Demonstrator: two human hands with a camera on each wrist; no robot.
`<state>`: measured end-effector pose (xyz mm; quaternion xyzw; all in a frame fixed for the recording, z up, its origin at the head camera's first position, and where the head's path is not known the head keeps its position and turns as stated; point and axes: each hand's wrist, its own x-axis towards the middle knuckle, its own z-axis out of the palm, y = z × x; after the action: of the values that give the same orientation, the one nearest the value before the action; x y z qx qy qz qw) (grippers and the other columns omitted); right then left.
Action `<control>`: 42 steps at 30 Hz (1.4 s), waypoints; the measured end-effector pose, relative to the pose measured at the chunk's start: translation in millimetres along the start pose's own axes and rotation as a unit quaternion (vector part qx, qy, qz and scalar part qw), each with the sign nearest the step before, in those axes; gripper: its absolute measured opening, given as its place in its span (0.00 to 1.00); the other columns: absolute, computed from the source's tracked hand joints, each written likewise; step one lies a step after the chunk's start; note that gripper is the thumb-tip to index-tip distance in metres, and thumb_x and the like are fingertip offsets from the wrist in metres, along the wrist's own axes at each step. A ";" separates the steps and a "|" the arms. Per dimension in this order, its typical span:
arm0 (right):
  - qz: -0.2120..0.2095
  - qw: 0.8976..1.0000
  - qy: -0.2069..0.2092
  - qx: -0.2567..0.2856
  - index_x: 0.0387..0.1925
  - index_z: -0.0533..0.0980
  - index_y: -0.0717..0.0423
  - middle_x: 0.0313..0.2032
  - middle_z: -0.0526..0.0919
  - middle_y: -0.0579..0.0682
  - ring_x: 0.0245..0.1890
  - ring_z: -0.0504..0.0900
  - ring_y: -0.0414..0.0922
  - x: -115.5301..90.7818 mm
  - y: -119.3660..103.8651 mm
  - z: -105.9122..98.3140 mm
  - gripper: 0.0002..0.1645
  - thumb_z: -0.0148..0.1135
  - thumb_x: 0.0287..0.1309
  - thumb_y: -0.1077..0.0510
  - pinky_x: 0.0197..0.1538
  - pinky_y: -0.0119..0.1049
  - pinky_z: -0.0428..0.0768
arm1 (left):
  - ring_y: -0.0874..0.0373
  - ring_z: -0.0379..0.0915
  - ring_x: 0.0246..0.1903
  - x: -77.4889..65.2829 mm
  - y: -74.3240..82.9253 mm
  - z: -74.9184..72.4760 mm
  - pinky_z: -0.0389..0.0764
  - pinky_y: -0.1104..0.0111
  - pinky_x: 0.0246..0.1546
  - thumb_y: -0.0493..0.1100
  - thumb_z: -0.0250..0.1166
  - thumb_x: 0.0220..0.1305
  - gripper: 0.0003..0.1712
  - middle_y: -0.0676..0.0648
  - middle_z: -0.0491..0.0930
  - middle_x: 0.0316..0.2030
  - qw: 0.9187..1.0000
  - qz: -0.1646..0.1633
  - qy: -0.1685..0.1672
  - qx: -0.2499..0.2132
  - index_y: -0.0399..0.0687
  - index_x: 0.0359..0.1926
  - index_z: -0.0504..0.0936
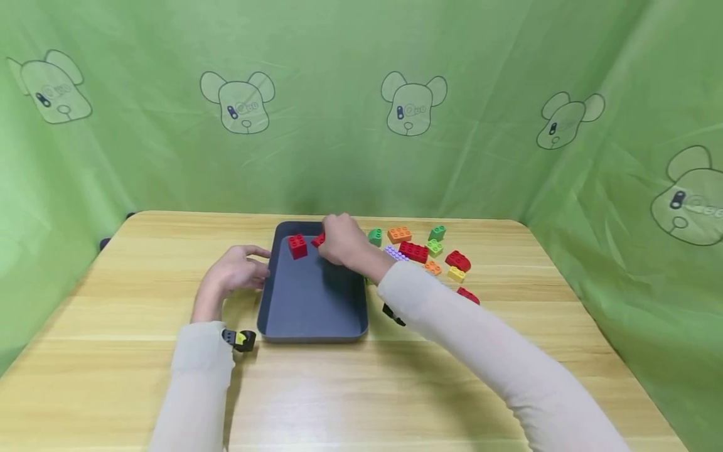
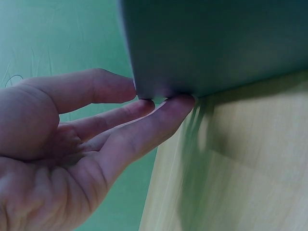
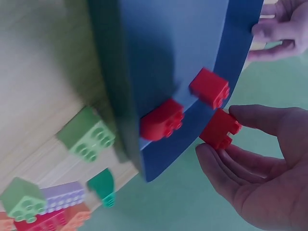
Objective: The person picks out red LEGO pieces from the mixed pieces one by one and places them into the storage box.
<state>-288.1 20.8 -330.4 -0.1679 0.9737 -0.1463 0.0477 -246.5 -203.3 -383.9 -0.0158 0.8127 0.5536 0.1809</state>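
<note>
My right hand (image 1: 346, 240) is over the far part of a dark grey tray (image 1: 316, 307). Between thumb and fingers it pinches a red toy brick (image 3: 220, 129), seen clearly in the right wrist view. Two more red bricks lie inside the tray: a square one (image 3: 209, 87) and one with a rounded end (image 3: 162, 119). At the tray's left side is my left hand (image 1: 240, 270), fingers extended. Its fingertips (image 2: 180, 106) touch the outer wall of the tray in the left wrist view.
Right of the tray, loose bricks lie on the wooden table (image 1: 135, 282): a long red one (image 1: 413, 252), an orange one (image 1: 399, 234), a purple one (image 1: 396, 253), a yellow one (image 1: 456, 274) and several others. A green curtain (image 1: 339, 157) stands behind the table.
</note>
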 end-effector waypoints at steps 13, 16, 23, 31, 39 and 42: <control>-0.044 0.998 -0.030 -0.021 0.31 0.76 0.56 0.23 0.74 0.49 0.21 0.73 0.43 -1.5 -35.5 25.7 0.05 0.65 0.57 0.63 0.19 0.29 0.70 | 0.36 0.82 0.53 1.2 -1.1 -0.1 0.88 0.57 0.53 0.27 0.57 0.65 0.34 0.23 0.76 0.58 1.000 0.001 -0.001 -0.006 0.28 0.72 0.62; -0.049 0.998 -0.039 -0.026 0.27 0.74 0.56 0.21 0.73 0.48 0.19 0.73 0.42 -0.3 -39.0 33.1 0.08 0.65 0.58 0.62 0.18 0.28 0.69 | 0.37 0.83 0.51 2.4 -2.1 -0.5 0.88 0.57 0.52 0.27 0.57 0.65 0.34 0.23 0.77 0.58 1.000 0.003 0.000 -0.006 0.27 0.72 0.63; -0.035 0.998 -0.042 -0.040 0.36 0.79 0.58 0.28 0.80 0.51 0.25 0.77 0.42 2.2 -46.9 45.9 0.06 0.67 0.57 0.63 0.22 0.26 0.72 | 0.38 0.84 0.50 2.7 -2.9 -1.1 0.88 0.57 0.52 0.26 0.57 0.65 0.33 0.23 0.77 0.58 1.000 0.005 -0.001 -0.008 0.27 0.71 0.63; -0.015 0.998 -0.036 -0.042 0.50 0.80 0.59 0.41 0.85 0.54 0.34 0.79 0.45 5.5 -45.3 54.0 0.18 0.69 0.56 0.61 0.31 0.29 0.77 | 0.37 0.83 0.52 2.8 -1.0 -1.0 0.88 0.57 0.53 0.26 0.57 0.65 0.33 0.23 0.77 0.58 1.000 0.003 0.001 -0.002 0.28 0.71 0.63; -0.003 0.999 -0.044 -0.015 0.57 0.77 0.59 0.38 0.83 0.55 0.30 0.81 0.45 8.5 -41.4 60.1 0.24 0.68 0.58 0.63 0.25 0.27 0.78 | 0.37 0.83 0.53 2.5 -1.6 -1.6 0.88 0.58 0.53 0.27 0.57 0.65 0.33 0.24 0.77 0.58 1.000 0.003 0.001 0.000 0.28 0.71 0.64; -0.005 0.999 -0.044 -0.021 0.60 0.77 0.59 0.41 0.84 0.55 0.31 0.80 0.45 9.7 -43.0 61.2 0.27 0.68 0.57 0.63 0.25 0.27 0.77 | 0.36 0.82 0.53 2.6 -2.1 -2.0 0.88 0.57 0.53 0.27 0.57 0.65 0.33 0.24 0.77 0.58 1.000 0.002 0.002 0.001 0.28 0.71 0.64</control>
<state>-275.0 -37.7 -376.2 -0.1802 0.9726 -0.1190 0.0863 -249.0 -205.5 -385.9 -0.0148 0.8135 0.5534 0.1782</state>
